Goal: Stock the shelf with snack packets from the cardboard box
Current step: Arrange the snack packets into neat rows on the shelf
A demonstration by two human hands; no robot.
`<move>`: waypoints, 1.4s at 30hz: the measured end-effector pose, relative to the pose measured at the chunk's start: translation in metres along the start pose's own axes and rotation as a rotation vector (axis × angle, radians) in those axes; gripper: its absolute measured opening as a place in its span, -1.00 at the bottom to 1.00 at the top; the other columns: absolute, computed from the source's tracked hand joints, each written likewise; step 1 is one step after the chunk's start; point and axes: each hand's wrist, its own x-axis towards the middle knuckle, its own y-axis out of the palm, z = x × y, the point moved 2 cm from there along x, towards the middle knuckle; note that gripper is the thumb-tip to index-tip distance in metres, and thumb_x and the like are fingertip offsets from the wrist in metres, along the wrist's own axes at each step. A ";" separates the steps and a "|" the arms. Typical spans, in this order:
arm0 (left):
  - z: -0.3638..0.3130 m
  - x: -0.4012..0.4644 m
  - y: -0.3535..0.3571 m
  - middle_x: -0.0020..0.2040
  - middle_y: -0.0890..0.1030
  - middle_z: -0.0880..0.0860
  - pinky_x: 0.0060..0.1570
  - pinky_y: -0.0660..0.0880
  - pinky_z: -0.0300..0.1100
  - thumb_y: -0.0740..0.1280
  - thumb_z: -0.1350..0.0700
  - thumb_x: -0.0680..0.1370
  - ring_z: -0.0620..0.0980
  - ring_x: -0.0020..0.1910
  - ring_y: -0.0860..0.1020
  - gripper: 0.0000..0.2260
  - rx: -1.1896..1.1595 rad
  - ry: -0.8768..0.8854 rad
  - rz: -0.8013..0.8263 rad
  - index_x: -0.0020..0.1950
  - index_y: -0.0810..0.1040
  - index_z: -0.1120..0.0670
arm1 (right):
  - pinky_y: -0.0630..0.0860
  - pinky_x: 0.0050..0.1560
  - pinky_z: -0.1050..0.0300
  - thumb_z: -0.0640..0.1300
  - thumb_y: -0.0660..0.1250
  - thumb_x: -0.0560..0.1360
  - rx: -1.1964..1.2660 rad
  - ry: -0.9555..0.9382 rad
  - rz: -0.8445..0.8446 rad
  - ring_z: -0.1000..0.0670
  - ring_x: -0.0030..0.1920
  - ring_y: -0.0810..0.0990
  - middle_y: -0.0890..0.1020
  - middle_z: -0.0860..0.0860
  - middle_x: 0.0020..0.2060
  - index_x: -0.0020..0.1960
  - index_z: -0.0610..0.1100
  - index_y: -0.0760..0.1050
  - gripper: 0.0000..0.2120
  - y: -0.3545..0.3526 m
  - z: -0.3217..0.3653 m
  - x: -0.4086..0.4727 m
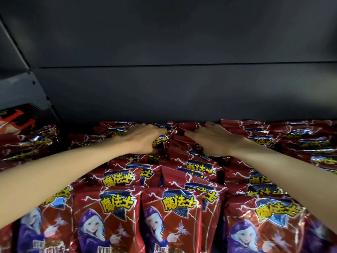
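Observation:
Red snack packets (116,212) with a purple-robed cartoon figure and yellow lettering fill the dark shelf (164,92) in rows, upright at the front and leaning at the back. Both my arms reach to the back middle row. My left hand (144,139) curls over a back packet (161,141), fingers on its top and thumb below. Just to the right, my right hand (211,141) rests on the neighbouring packets (184,139) with its fingers stretched toward the left. The cardboard box is out of view.
The shelf's dark back panel (182,42) rises behind the packets, with an angled bracket (21,84) at the left. A different red and white pack (14,121) lies at the far left. More red packets (300,143) are stacked at the right.

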 end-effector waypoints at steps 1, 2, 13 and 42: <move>-0.003 0.000 0.000 0.21 0.55 -0.01 -0.07 0.43 -0.12 0.43 -0.15 0.44 0.04 0.05 0.56 -0.36 0.000 -0.006 -0.028 0.42 0.29 0.01 | 0.31 0.21 0.07 -0.33 0.29 0.44 -0.036 -0.001 -0.021 -0.06 -0.05 0.57 0.61 -0.02 -0.05 0.49 -0.09 0.12 -0.32 0.001 -0.004 -0.001; -0.005 0.000 0.000 0.20 0.55 -0.01 -0.10 0.44 -0.11 0.43 -0.13 0.45 0.03 0.03 0.56 -0.36 0.002 -0.005 -0.060 0.43 0.27 0.02 | 0.31 0.23 0.06 -0.31 0.29 0.44 -0.067 -0.004 -0.039 -0.06 -0.02 0.57 0.62 -0.01 -0.01 0.48 -0.09 0.13 -0.33 0.001 -0.007 -0.001; -0.001 -0.004 -0.002 0.35 0.33 -0.02 0.06 0.48 -0.17 0.47 -0.12 0.40 -0.04 0.30 0.32 -0.26 0.002 0.052 -0.148 0.47 0.20 0.00 | 0.33 0.27 0.07 -0.30 0.32 0.42 -0.072 0.008 -0.163 -0.07 0.13 0.54 0.56 0.00 0.10 0.43 -0.08 0.16 -0.36 0.005 -0.004 -0.002; 0.013 -0.008 -0.010 0.15 0.60 -0.08 0.05 0.52 -0.10 0.41 -0.15 0.44 -0.04 0.10 0.58 -0.52 0.129 0.074 -0.050 0.31 0.44 -0.06 | 0.31 0.25 0.07 0.06 0.33 0.49 -0.291 0.051 -0.155 -0.04 0.27 0.47 0.46 0.01 0.29 0.46 -0.02 0.20 -0.39 0.006 -0.014 -0.019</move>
